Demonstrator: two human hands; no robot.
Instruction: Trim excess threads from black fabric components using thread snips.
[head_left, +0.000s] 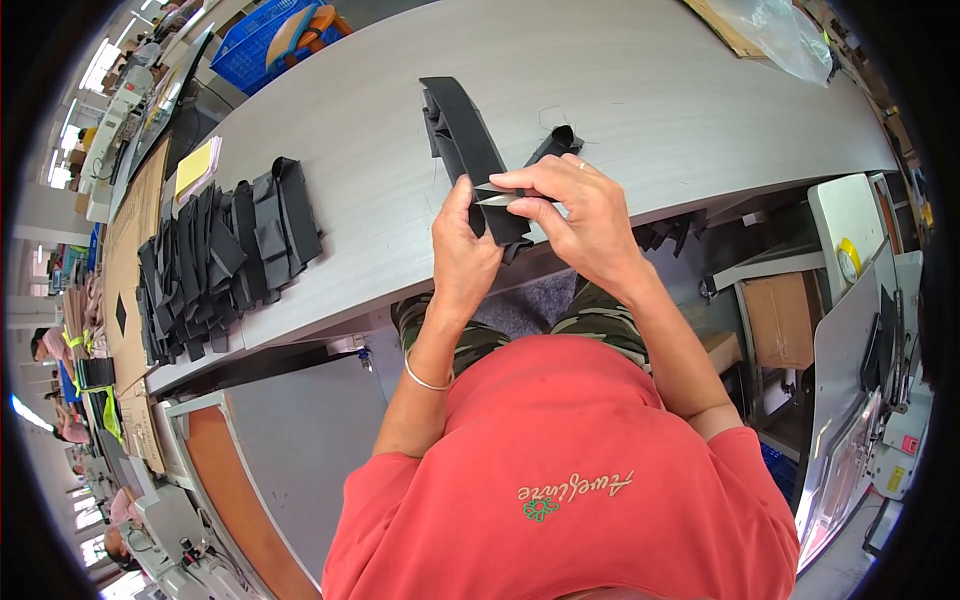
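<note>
On the left I see a heap of black pieces [228, 245], done or waiting, I can't tell. At the table's [365, 200] near edge my left hand [465, 252] pinches 1 black strip [464, 130], seemingly unfinished; snips [497, 200] sit gripped in my right hand [575, 212].

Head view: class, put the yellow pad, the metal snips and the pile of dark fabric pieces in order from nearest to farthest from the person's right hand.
1. Metal snips: held in the right hand.
2. Pile of dark fabric pieces: well to that hand's left.
3. Yellow pad: farther left, at the pile's far side.
</note>
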